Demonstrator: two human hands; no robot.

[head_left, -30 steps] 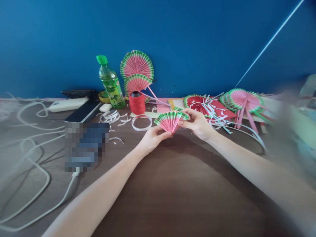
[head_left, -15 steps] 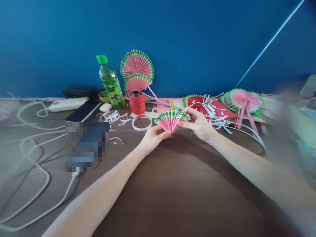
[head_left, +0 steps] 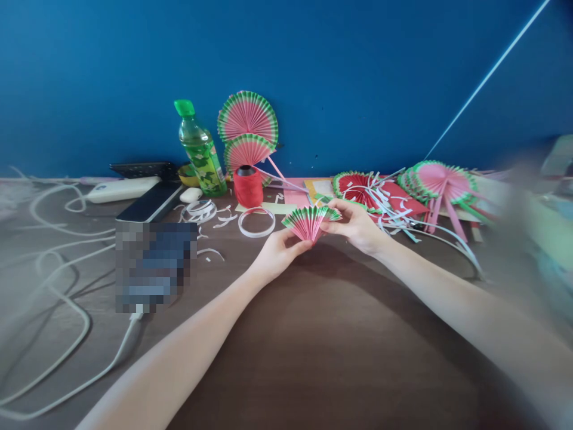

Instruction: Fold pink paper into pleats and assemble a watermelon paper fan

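A pleated pink paper fan (head_left: 308,223) with a green and white edge is partly spread above the brown table (head_left: 313,346). My left hand (head_left: 277,254) pinches its narrow lower end, thumb in front. At the fan's right side, my right hand (head_left: 356,226) grips the folds between thumb and fingers. Just left of the fan, a white tape ring (head_left: 256,233) lies on the table. Behind that ring stands a red spool (head_left: 248,188) with a dark top.
A green bottle (head_left: 203,158) and round paper fans (head_left: 248,119) stand by the blue wall. More fans (head_left: 441,179) and white paper strips (head_left: 391,203) lie at right. A pixelated phone (head_left: 159,263) with white cables (head_left: 89,322) occupies the left.
The fan's spread has narrowed a little, its right edge drawn inward. My right hand has shifted slightly left and down, still gripping the folds.
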